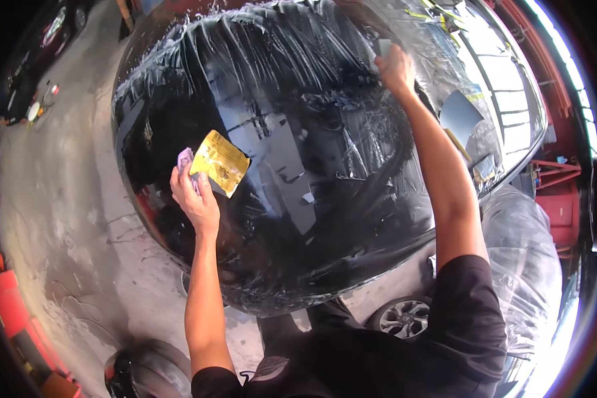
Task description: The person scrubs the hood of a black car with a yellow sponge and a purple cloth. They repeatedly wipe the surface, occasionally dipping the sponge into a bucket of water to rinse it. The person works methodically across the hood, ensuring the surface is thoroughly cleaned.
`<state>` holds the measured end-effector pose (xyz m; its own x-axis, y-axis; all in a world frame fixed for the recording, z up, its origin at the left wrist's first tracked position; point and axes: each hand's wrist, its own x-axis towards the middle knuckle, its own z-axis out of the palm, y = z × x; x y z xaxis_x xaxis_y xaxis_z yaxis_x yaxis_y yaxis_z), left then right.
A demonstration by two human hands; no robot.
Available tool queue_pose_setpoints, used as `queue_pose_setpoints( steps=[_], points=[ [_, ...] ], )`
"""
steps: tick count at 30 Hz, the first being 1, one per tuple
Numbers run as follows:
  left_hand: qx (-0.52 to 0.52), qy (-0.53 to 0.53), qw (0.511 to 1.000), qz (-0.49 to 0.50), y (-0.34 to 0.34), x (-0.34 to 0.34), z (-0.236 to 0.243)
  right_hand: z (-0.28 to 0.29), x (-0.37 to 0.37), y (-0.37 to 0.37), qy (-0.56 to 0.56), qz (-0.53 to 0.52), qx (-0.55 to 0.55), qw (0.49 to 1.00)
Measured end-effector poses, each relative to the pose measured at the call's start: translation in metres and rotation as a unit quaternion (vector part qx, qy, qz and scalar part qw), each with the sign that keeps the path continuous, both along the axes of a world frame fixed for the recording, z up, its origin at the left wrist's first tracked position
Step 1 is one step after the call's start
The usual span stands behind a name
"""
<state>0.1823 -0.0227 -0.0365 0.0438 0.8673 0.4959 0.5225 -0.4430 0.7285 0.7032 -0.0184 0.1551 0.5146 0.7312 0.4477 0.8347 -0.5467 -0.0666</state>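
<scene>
My left hand (pixel 196 192) holds a crumpled lilac cloth (pixel 182 158) and a square yellow sheet (pixel 220 162), probably abrasive paper, above the left half of a glossy black car panel (pixel 285 245). Whitish wet streaks cover the panel's far part and right side. My right hand (pixel 397 73) grips a small grey block (pixel 384 46) against the panel's upper right. To its lower right, a grey sheet (pixel 462 116) rests on the car beside a yellowish piece and another small item.
Plastic sheeting (pixel 524 265) drapes something at the lower right, near an alloy wheel (pixel 404 318) on the floor (pixel 73 219). A black rounded object (pixel 146 371) sits at the lower left, red boxes (pixel 6 298) line the left edge, and red metal stands (pixel 554 212) are at the right.
</scene>
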Motion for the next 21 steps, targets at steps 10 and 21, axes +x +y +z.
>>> queue_pose_setpoints(
  steps=[10,21],
  points=[
    [-0.023,-0.018,1.000,-0.009,-0.003,0.009,0.004,-0.040,0.084,0.049,-0.050,-0.044,-0.065,0.996],
    [-0.026,-0.007,1.000,-0.012,0.001,-0.002,0.001,-0.105,-0.325,0.185,-0.001,0.231,0.003,0.973]
  ],
)
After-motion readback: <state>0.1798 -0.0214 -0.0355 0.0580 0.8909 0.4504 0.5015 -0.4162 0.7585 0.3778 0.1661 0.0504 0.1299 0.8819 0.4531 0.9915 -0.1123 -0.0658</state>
